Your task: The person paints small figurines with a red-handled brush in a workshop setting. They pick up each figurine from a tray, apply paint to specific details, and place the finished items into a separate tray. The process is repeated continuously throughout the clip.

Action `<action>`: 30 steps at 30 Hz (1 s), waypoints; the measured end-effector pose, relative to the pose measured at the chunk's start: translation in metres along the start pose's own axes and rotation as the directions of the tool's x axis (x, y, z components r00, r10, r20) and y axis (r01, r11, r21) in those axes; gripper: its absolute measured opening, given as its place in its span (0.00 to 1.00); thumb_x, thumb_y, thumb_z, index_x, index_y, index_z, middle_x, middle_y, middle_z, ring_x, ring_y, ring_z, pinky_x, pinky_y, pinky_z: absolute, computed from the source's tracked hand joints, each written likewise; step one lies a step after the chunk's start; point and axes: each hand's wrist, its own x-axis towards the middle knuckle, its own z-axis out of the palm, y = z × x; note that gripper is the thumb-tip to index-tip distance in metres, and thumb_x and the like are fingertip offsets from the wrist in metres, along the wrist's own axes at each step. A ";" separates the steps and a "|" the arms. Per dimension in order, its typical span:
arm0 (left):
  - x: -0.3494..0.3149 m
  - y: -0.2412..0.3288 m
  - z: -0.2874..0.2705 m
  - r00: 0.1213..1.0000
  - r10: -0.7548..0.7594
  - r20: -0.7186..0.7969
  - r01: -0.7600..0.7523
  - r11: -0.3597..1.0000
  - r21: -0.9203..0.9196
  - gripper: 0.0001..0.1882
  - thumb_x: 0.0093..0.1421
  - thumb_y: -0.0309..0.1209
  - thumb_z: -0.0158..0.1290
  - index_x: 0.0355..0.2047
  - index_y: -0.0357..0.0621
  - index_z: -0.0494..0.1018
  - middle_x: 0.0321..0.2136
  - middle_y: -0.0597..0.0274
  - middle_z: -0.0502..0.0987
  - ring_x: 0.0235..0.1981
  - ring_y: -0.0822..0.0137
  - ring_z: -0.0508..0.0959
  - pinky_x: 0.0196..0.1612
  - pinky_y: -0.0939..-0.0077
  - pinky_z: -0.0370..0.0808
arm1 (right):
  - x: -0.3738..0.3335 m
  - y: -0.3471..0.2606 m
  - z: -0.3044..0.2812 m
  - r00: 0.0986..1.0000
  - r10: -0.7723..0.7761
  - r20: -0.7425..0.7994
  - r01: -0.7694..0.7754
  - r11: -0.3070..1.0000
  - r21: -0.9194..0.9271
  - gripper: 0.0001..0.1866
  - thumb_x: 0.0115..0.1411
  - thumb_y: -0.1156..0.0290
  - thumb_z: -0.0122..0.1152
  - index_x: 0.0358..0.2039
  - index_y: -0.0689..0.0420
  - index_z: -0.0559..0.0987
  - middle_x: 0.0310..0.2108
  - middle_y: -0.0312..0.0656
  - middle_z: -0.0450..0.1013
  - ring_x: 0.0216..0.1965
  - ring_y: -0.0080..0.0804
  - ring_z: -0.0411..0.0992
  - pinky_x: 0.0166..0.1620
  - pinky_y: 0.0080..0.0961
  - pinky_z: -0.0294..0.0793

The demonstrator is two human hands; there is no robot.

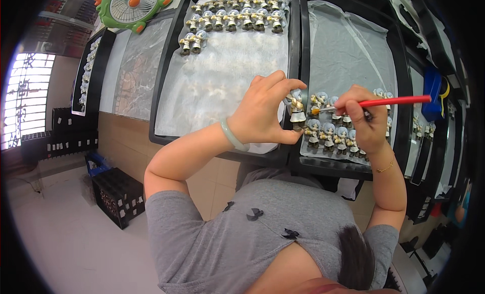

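Note:
My left hand point(265, 109) grips a small painted figurine point(297, 107) between thumb and forefinger, thumb at its base and fingertip at its head. The figurine has pale hair, white clothes and dark boots, and it is upright. In my right hand point(365, 119) is a paintbrush point(396, 100) with a red handle. Its bristles point left and sit close beside the figurine; whether they touch it I cannot tell. Under my hands, several like figurines point(328, 134) stand in rows in the near part of the right tray point(331, 165), partly hidden by my right hand.
The left black tray point(160, 112), lined with white paper, holds rows of figurines point(232, 18) at its far end. A green fan point(132, 8) stands at the far left. A blue tape dispenser point(432, 94) is on the right. Black crates point(118, 195) stand on the floor.

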 end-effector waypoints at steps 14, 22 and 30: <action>0.133 -0.004 0.030 0.967 -0.113 0.227 0.148 0.978 -0.148 0.28 0.35 0.31 0.61 0.36 0.44 0.60 0.28 0.56 0.68 0.25 0.66 0.70 0.29 0.73 0.68 | -0.013 0.034 -0.112 0.574 0.067 -0.816 0.084 0.987 0.140 0.13 0.58 0.64 0.47 0.26 0.58 0.75 0.16 0.32 0.67 0.15 0.09 0.54 0.17 0.08 0.49; 0.224 -0.074 0.112 0.945 0.010 0.328 -0.126 0.934 0.334 0.18 0.42 0.25 0.53 0.36 0.46 0.65 0.35 0.55 0.71 0.37 0.54 0.72 0.39 0.66 0.68 | -0.013 0.050 -0.110 0.622 0.123 -0.774 -0.010 0.989 0.149 0.14 0.57 0.63 0.49 0.23 0.59 0.74 0.14 0.29 0.65 0.17 0.11 0.57 0.21 0.11 0.54; 0.224 -0.080 0.113 0.915 0.012 0.403 -0.113 0.967 0.228 0.29 0.37 0.24 0.57 0.44 0.48 0.63 0.36 0.52 0.71 0.38 0.54 0.72 0.41 0.67 0.69 | -0.016 0.043 -0.105 0.665 0.061 -0.745 0.033 0.993 0.112 0.13 0.57 0.64 0.49 0.24 0.60 0.74 0.14 0.31 0.65 0.18 0.13 0.60 0.23 0.12 0.57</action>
